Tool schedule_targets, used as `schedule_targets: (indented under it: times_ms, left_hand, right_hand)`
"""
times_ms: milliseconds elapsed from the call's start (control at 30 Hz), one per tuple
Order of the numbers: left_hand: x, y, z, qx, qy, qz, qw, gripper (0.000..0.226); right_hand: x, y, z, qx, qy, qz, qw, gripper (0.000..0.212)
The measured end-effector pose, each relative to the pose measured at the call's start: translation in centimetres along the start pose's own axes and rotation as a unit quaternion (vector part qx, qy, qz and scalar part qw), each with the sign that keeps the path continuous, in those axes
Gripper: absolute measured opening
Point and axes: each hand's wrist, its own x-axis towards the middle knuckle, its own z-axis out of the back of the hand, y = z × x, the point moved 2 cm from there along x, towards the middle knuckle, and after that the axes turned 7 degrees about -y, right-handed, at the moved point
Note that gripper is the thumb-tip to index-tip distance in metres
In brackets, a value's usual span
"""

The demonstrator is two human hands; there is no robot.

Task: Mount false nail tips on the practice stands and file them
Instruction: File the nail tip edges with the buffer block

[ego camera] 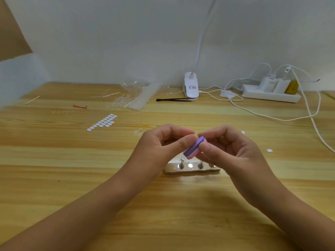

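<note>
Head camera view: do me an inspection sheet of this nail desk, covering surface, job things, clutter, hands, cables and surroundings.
Surface: light wooden table, striped grain.
Job's things: purple and pink buffer block held above a cardboard strip of metal stands; sheet of white oval stickers; pile of clear plastic nail tips.
Clutter: black tweezers, red strip, wooden stick, loose white dots.
Hands: right hand pinches the block; left hand pinches at its upper end, contents hidden.
Cables: white cables loop from the white power strip; one reaches the white clip lamp.
Surroundings: plain white wall.
</note>
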Motion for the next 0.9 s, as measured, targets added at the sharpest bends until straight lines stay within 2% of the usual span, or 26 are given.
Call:
schedule_targets:
  times_ms: [133,267,333,433,533,733,900]
  left_hand:
    - [0.0,0.0,0.2,0.022,0.005,-0.01,1.0,0.031]
    - [0.2,-0.4,0.8,0.089,0.029,-0.025,0.995,0.031]
    - [0.3,-0.9,1.0,0.145,0.045,-0.047,0.987,0.032]
    - [0.3,-1.4,1.2,0.224,0.065,-0.086,0.969,0.032]
    - [0.3,-1.4,1.4,0.24,0.066,-0.103,0.963,0.031]
    - [0.7,0.0,1.6,0.211,0.062,-0.075,0.973,0.025]
    - [0.6,1.3,0.7,0.291,0.061,-0.092,0.95,0.014]
  right_hand:
    - [0.3,0.1,0.4,0.004,-0.019,0.014,1.0,0.03]
    - [0.0,-0.1,0.6,-0.101,0.074,-0.017,0.992,0.019]
    - [0.1,0.1,0.9,-0.112,0.058,0.005,0.992,0.02]
    - [0.5,0.8,1.3,-0.064,-0.001,0.038,0.997,0.023]
    - [0.8,1.1,1.9,-0.022,-0.025,0.05,0.998,0.025]
    - [1.2,1.0,2.6,-0.004,-0.046,0.019,0.999,0.029]
    - [1.6,0.6,3.1,0.008,-0.063,-0.024,0.998,0.035]
